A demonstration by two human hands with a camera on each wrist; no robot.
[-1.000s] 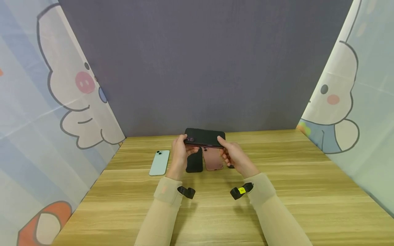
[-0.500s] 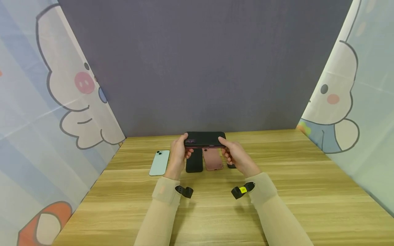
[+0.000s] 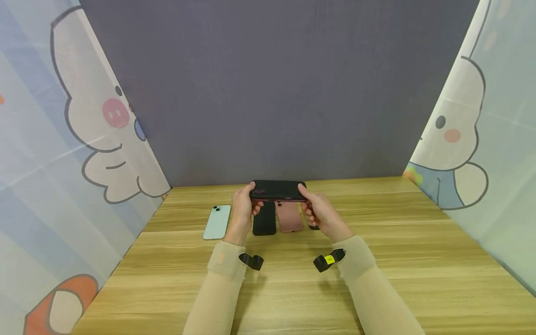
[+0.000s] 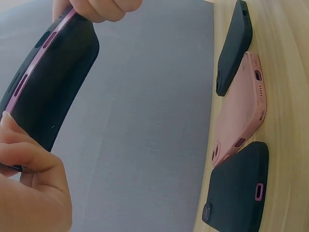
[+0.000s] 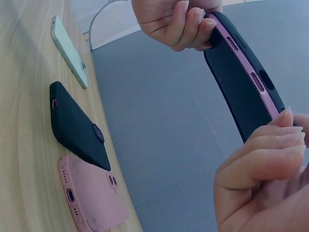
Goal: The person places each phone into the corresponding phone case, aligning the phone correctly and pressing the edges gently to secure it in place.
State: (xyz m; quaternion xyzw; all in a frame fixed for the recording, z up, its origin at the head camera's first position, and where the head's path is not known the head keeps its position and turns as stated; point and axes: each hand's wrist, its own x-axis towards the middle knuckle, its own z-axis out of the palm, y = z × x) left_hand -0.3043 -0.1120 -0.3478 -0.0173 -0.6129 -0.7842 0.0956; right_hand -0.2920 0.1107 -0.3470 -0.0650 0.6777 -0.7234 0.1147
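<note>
In the head view, both hands hold up a dark phone [image 3: 279,189] lying lengthwise between them, its camera end at the left. My left hand [image 3: 242,207] grips that end, thumb at the edge and fingers curled beneath. The other end is in my right hand [image 3: 322,211], its thumb on the upper face. Along the phone's long side, the left wrist view shows a pink band [image 4: 31,72] with slots, beside the edge of a black case [image 4: 14,82]. The right wrist view has the same pink band [image 5: 246,63], with fingertips at both ends.
A pale green phone [image 3: 217,222] lies left on the wooden table [image 3: 289,298]. Below the raised phone lie a black-cased phone [image 3: 264,221] and a pink-cased one [image 3: 290,217]. Another dark one [image 4: 234,48] lies beyond the pink. A grey panel [image 3: 268,93] stands behind.
The held phone has turned from a slight slant to level and tipped flatter, dropping a little at its left end. Both hands keep hold; the phones on the table have not moved.
</note>
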